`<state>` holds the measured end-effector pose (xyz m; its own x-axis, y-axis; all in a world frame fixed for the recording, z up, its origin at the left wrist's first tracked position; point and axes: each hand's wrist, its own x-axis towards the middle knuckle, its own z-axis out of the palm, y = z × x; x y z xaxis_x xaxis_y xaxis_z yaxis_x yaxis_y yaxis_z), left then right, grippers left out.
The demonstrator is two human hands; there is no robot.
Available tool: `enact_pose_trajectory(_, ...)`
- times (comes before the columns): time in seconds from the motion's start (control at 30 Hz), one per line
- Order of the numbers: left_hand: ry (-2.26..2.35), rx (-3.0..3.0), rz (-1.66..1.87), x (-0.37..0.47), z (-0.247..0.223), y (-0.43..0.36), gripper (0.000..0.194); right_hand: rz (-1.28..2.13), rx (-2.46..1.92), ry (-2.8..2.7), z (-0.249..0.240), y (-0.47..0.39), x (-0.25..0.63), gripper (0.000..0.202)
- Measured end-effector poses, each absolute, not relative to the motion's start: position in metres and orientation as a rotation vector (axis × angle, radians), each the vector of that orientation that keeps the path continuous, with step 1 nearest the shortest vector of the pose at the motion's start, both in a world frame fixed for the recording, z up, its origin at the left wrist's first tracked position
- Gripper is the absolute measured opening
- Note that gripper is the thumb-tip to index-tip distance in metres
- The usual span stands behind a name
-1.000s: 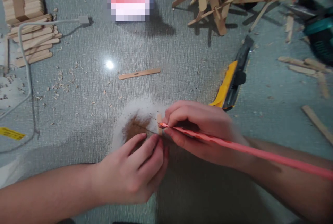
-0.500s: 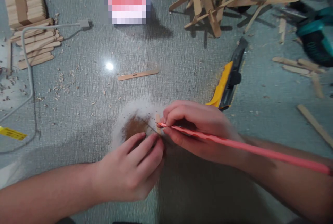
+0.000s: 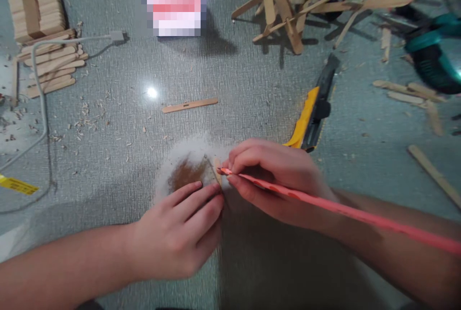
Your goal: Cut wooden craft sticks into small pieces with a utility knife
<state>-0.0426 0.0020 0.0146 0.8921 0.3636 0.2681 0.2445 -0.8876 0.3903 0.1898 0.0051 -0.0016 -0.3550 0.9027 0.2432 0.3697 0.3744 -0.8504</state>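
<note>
1. coral-pink pencil (image 3: 345, 210), long and slim with a dark sharpened point, slants through my right hand (image 3: 288, 166); its tip is at a short, pale wooden piece (image 3: 217, 164), and its other end runs to the right edge of my view.
2. my right hand pinches the pencil near its point between thumb and fingers; i cannot tell whether those fingertips also touch the wooden piece.
3. my left hand (image 3: 176, 233) is turned back up, its fingers lying close together, tips by the near end of the wooden piece; my thumb is hidden, so i cannot tell whether that hand pinches anything.
4. around my left fingertips, a whitish patch with a brown smear (image 3: 187, 171) marks the grey, textured counter (image 3: 252, 108).
5. beyond my hands lies a flat wooden craft stick with a small dark slot (image 3: 201, 104), well apart from them; a yellow-and-black long-bodied tool (image 3: 319, 108) slants away just past my right hand.
6. on the far left i see a brown-banded bundle of pale wooden sticks (image 3: 54, 0), loose wooden sticks (image 3: 54, 69) beside it, and a light grey cable (image 3: 44, 108) crossing them.
7. on the far right, crossed wooden sticks (image 3: 288, 17) form a tangle, near a teal-and-black object (image 3: 428, 53).
</note>
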Motion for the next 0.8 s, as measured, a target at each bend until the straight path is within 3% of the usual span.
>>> enact_pose_trajectory(0.23,0.445,2.604,0.544,-0.044,0.008,0.01,0.003,0.973,-1.145,-1.887,-0.002,0.006,0.191,0.009)
enact_pose_trajectory(0.43,0.625,2.657,0.553,-0.046,0.007,0.012,0.018,0.995,-1.119,-1.87,-0.001,0.004,0.192,0.009)
enact_pose_trajectory(0.8,0.669,2.558,0.523,-0.048,0.002,0.013,0.02,1.011,-1.158,-1.874,-0.001,0.005,0.192,0.009)
